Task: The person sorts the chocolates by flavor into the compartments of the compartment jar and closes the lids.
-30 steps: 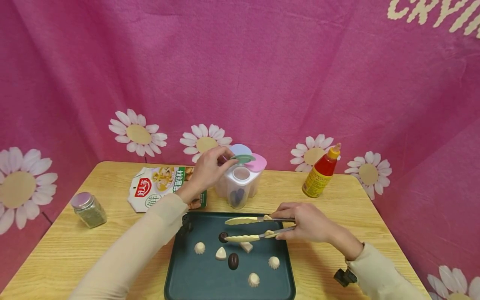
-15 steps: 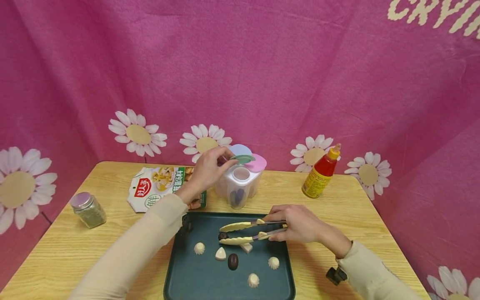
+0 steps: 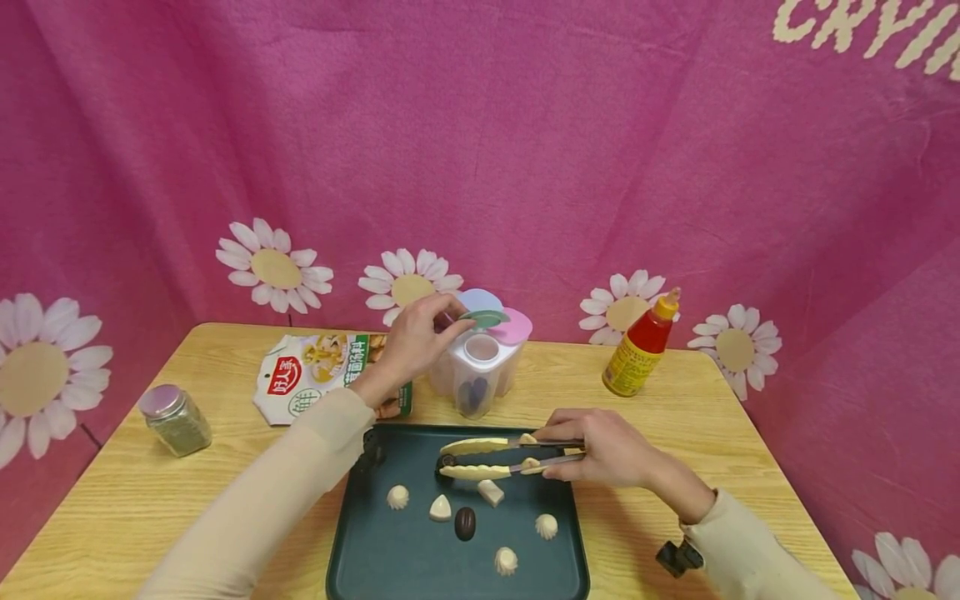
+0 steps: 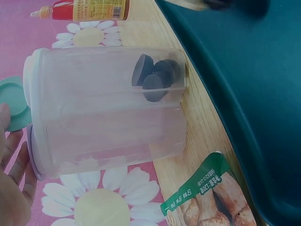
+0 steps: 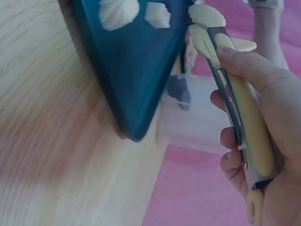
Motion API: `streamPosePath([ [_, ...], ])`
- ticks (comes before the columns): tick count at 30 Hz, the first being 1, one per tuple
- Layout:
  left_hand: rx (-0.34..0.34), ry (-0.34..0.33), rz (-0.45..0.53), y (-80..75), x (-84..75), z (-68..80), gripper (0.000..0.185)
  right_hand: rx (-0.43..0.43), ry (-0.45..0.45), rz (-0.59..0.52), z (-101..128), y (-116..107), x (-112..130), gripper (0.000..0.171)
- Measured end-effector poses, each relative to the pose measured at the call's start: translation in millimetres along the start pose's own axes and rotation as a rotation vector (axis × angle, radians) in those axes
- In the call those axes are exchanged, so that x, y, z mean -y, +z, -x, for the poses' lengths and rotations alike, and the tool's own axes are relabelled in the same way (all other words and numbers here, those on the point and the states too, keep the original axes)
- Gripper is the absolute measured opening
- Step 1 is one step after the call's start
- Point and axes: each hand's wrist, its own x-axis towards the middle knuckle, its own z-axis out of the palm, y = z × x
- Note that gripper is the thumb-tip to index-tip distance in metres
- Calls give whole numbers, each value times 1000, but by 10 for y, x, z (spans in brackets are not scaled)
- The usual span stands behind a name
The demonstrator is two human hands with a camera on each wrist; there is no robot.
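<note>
With thumb and fingers my left hand (image 3: 412,343) pinches the raised green lid (image 3: 489,318) of a clear sectioned storage container (image 3: 506,375). Below that lid is a round opening. Several dark chocolates (image 4: 154,87) lie at the bottom of one section, seen in the left wrist view. My right hand (image 3: 609,448) grips yellow-tipped tongs (image 3: 482,472) over the baking tray (image 3: 405,567). A small dark chocolate (image 3: 447,460) sits at the tong tips, partly hidden; whether they squeeze it is unclear. Another dark oval chocolate (image 3: 465,523) and several white ones (image 3: 440,508) lie nearer.
A mushroom soup packet (image 3: 311,379) lies left of the container, behind the tray. At far left leans a purple-lidded spice jar (image 3: 177,419). A red sauce bottle (image 3: 641,346) stands at the back right, before the pink curtain (image 3: 480,167).
The tongs have moved left across the tray, and their tips now flank the small dark chocolate. A white piece beneath them shows more fully. My left hand keeps holding the green lid.
</note>
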Motion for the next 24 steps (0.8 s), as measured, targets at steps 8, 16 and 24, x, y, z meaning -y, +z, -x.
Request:
streamPosePath([
  [8, -3, 4, -7, 9, 14, -7, 16, -132, 26, -58, 160, -250, -10, 43],
  [16, -5, 17, -5, -7, 10, -5, 15, -285, -26, 21, 199, -591, -42, 47],
  [24, -9, 35, -19, -8, 17, -9, 14, -366, -48, 33, 88, -804, -139, 48],
])
